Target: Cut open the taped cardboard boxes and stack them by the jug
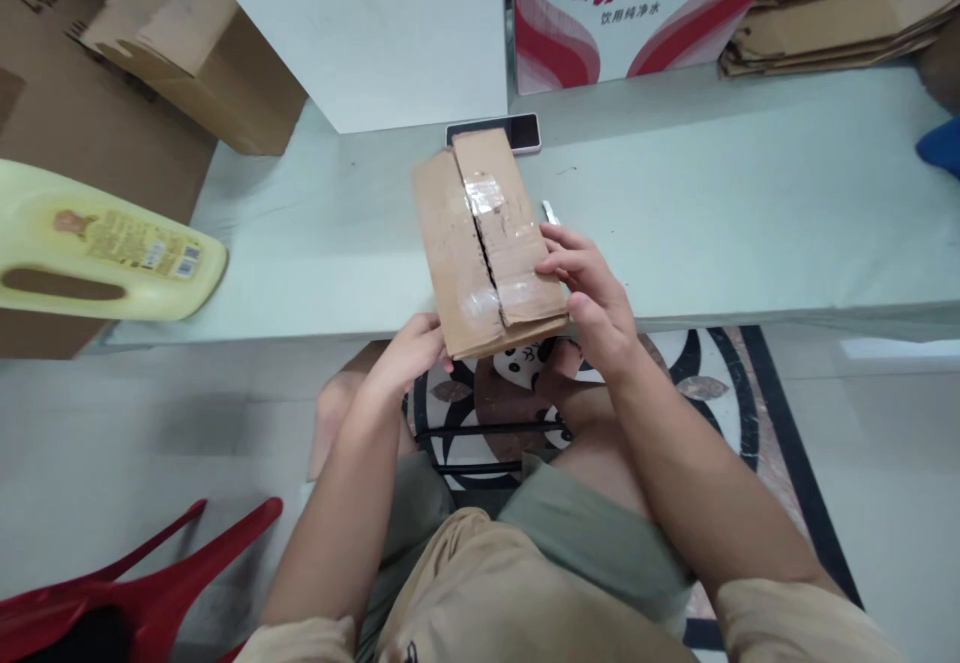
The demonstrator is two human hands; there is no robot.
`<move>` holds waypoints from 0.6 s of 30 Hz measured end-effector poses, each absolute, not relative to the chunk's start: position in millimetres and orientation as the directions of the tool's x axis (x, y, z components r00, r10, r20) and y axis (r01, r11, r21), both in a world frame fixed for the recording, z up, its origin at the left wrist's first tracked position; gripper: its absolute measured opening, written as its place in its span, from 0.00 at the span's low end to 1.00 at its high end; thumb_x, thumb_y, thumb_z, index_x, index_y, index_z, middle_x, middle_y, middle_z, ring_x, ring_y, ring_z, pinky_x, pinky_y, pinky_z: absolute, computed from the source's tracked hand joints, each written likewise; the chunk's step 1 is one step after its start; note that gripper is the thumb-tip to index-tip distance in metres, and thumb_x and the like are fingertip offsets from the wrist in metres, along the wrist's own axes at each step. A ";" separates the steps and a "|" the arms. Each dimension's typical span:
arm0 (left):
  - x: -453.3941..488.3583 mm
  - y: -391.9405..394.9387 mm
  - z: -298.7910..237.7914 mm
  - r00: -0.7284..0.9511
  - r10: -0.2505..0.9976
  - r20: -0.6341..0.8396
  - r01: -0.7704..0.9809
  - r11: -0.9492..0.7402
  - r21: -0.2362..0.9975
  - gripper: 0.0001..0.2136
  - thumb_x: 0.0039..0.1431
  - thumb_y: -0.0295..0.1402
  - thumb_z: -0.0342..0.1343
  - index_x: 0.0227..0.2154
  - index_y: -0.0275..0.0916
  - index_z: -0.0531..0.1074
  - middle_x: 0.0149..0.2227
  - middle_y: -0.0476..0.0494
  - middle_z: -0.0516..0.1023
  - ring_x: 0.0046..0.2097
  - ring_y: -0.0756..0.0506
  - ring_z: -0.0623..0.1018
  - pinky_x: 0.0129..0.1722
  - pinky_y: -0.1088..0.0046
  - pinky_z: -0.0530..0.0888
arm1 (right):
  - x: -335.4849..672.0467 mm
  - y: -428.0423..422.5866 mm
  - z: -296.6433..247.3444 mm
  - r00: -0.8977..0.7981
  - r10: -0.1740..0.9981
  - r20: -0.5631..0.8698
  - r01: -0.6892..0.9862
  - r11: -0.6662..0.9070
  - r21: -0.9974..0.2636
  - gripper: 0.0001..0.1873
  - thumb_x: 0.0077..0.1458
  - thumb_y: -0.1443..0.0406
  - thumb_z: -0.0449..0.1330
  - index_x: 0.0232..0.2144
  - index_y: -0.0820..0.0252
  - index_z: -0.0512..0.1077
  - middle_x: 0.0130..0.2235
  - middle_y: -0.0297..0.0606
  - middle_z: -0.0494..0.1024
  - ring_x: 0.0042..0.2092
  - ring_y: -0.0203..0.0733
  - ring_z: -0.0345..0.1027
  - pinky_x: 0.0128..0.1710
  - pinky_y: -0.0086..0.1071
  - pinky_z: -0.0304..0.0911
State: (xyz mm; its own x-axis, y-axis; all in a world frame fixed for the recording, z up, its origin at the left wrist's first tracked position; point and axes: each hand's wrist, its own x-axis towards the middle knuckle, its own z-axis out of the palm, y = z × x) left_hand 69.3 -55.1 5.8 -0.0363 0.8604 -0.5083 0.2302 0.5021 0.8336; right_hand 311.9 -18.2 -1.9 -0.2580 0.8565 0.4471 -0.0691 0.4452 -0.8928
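Observation:
A small brown cardboard box (517,258) lies at the table's front edge, its near end reaching past that edge. Clear tape crosses its top, and a dark gap runs along the seam between its two flaps. At the near left corner, my left hand (409,355) grips the box, with some fingertips hidden beneath it. My right hand (592,293) holds the right side, thumb by the near corner and fingers bent along the edge. Just beyond those fingers lies a thin silvery object (551,212), partly hidden, kind unclear.
Behind the box lies a phone-like black device (525,131). A white panel (382,33) and a red-and-white carton (637,13) stand at the back. Flattened cardboard (847,13) is stacked at right. Leftward are a yellow jug (150,288), a cardboard carton (217,63) and a red chair (172,573).

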 end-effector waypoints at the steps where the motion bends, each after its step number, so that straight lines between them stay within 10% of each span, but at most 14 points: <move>1: 66.5 -53.7 8.5 -0.127 0.892 -0.434 0.252 0.452 0.855 0.09 0.55 0.39 0.62 0.30 0.37 0.76 0.25 0.45 0.78 0.22 0.49 0.73 0.22 0.74 0.68 | 311.4 -18.4 -1.3 -0.256 0.860 0.442 -0.054 0.444 -0.895 0.20 0.64 0.45 0.56 0.48 0.49 0.72 0.66 0.43 0.67 0.70 0.56 0.61 0.65 0.55 0.64; 4: 58.3 -38.3 22.2 -0.396 0.917 -0.047 0.314 0.183 0.932 0.14 0.59 0.46 0.60 0.40 0.41 0.76 0.39 0.41 0.83 0.37 0.43 0.82 0.37 0.65 0.79 | 310.5 -18.7 -0.6 -0.251 0.875 0.415 -0.029 0.422 -0.906 0.20 0.61 0.46 0.61 0.47 0.50 0.70 0.66 0.44 0.67 0.70 0.56 0.60 0.62 0.52 0.67; 8: 58.5 5.2 35.9 -0.156 0.888 0.432 0.484 -0.313 0.817 0.26 0.58 0.57 0.62 0.54 0.49 0.72 0.64 0.42 0.72 0.68 0.35 0.69 0.66 0.50 0.70 | 311.0 -17.6 -3.4 -0.241 0.887 0.395 -0.023 0.401 -0.916 0.19 0.61 0.47 0.59 0.47 0.49 0.69 0.66 0.43 0.66 0.69 0.56 0.59 0.64 0.53 0.64; 18: 59.6 53.8 -16.1 0.041 0.906 0.422 0.297 -0.414 0.860 0.22 0.56 0.60 0.61 0.43 0.50 0.76 0.73 0.52 0.58 0.75 0.34 0.56 0.74 0.49 0.58 | 312.0 -12.9 -9.4 -0.166 0.897 0.411 -0.020 0.413 -0.910 0.21 0.62 0.47 0.53 0.48 0.48 0.74 0.61 0.40 0.71 0.66 0.55 0.63 0.60 0.51 0.67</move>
